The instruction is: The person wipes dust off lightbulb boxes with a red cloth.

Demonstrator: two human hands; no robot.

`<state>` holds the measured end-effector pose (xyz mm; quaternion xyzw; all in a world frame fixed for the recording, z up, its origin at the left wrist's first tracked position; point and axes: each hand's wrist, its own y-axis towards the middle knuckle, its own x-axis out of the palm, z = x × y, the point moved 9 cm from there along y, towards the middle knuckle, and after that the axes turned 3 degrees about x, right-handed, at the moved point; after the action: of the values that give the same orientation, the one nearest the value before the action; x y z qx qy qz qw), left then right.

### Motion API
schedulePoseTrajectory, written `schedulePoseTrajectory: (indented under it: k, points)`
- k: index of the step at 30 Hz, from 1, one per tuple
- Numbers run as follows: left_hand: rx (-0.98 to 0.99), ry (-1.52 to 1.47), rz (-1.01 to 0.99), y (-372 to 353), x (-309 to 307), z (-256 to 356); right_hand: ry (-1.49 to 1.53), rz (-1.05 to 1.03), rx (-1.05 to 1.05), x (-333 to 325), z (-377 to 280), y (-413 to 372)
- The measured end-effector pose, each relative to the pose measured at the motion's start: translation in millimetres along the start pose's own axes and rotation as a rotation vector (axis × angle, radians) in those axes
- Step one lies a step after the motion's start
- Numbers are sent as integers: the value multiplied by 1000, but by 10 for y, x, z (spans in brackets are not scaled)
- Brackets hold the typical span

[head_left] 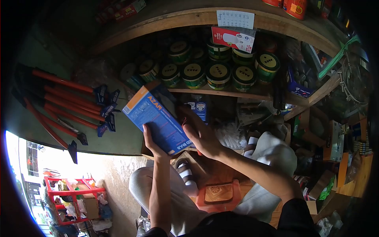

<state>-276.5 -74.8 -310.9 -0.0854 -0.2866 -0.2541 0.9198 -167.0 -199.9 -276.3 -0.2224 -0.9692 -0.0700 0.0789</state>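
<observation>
Carton: blue-and-orange carton [158,118] printed AZAR and LED BULB, held tilted just left of frame centre, orange end toward 11 o'clock, lower end toward 5 o'clock, in front of the lower shelf.
Left: left hand [152,143] at 7 o'clock of the carton, wrapped over its lower long edge, grasping it from beneath.
Right: right hand [202,136] at 3 o'clock of the carton, clasped on its right side near the lower end, with the fingertips mostly hidden behind the card.
Shelf: green tins [218,73] with yellow lids in rows at 12 o'clock, well apart from the carton.
Wall: red-handled tools [67,106] hung at 9 o'clock.
Floor: orange stool [218,194] at 6 o'clock, between the knees.
Grip advice: probably best held by edges and corners, not squeezed across the broad faces, given thin card and likely fragile contents.
Turning advice: better turned slowly, weight shared between both hands, printed face toward the eyes, lower flap covered by the right palm.
Risk: likely slip toward 5 o'clock if the hold underneath loosens, with cluttered stock at 4 o'clock to fall into.
</observation>
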Motion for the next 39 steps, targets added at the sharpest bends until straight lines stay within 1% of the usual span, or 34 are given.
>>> schedulePoseTrajectory:
  k: [1, 4, 5, 6, 8, 9, 10, 11, 12, 13, 16, 17, 18, 20, 22, 24, 25, 26, 27, 30, 31, 34, 35, 36, 38, 39]
  points:
    - [-55, -38, -87, 8, 55, -36, -176, 17, -105, -31, -15, 27]
    - [-157, 85, -54, -144, 126, -192, -207, 108, -234, -294, -2, 217]
    - [-148, 185, -27, -203, 107, -239, -27, 116, -149, -428, 53, 332]
    - [-204, 176, -20, -273, 170, -291, -92, 143, -183, -452, 21, 329]
    - [-230, 9, -111, -203, 158, -375, -222, 201, -240, -479, -18, 282]
    - [-269, -125, -170, -136, 134, -416, -327, 188, -332, -385, -100, 185]
    - [-218, -138, -156, -137, 361, -284, -350, 102, -355, -256, -149, 125]
    - [-207, -186, -190, -39, 244, -339, -369, 16, -374, -124, -199, 49]
    - [-199, -232, -231, 28, 263, -318, -445, -5, -433, -81, -238, 17]
    - [-201, -227, -218, -10, 238, -340, -518, -22, -495, -39, -274, -16]
    - [-275, -86, -91, -155, 117, -451, -353, 103, -435, -345, -243, 152]
    - [-270, -2, -133, -261, 176, -425, -274, 221, -370, -521, -86, 233]
    - [-281, 116, -164, -334, 190, -428, -130, 264, -262, -644, -33, 324]
    - [-340, 148, -211, -401, 196, -513, 162, 341, -34, -830, 143, 438]
    - [-415, 114, -182, -374, 208, -560, 79, 298, -130, -795, 48, 440]
    - [-479, 223, -142, -365, 215, -630, 22, 233, -184, -709, -29, 423]
    - [-459, 255, -177, -326, 230, -700, 12, 197, -191, -635, -54, 380]
    - [-426, 291, -155, -302, 160, -782, 1, 158, -198, -555, -84, 342]
    - [-463, 243, -141, -327, 183, -780, -16, 121, -261, -468, -197, 307]
    - [-550, 136, -129, -441, 298, -706, -18, 56, -302, -493, -285, 308]
    - [-533, 108, -195, -475, 345, -653, -100, 40, -297, -584, -250, 379]
    - [-480, 217, -177, -483, 268, -582, 73, 189, -326, -743, -203, 527]
    - [-437, 169, -178, -409, 213, -575, -18, 213, -409, -689, -240, 468]
    - [-378, 137, -167, -340, 186, -543, -76, 154, -428, -551, -234, 416]
    - [-266, 47, -68, -141, 88, -471, -194, 24, -464, -237, -229, 233]
    - [-176, -193, -219, -103, 385, -287, -96, -57, -316, -89, -224, 118]
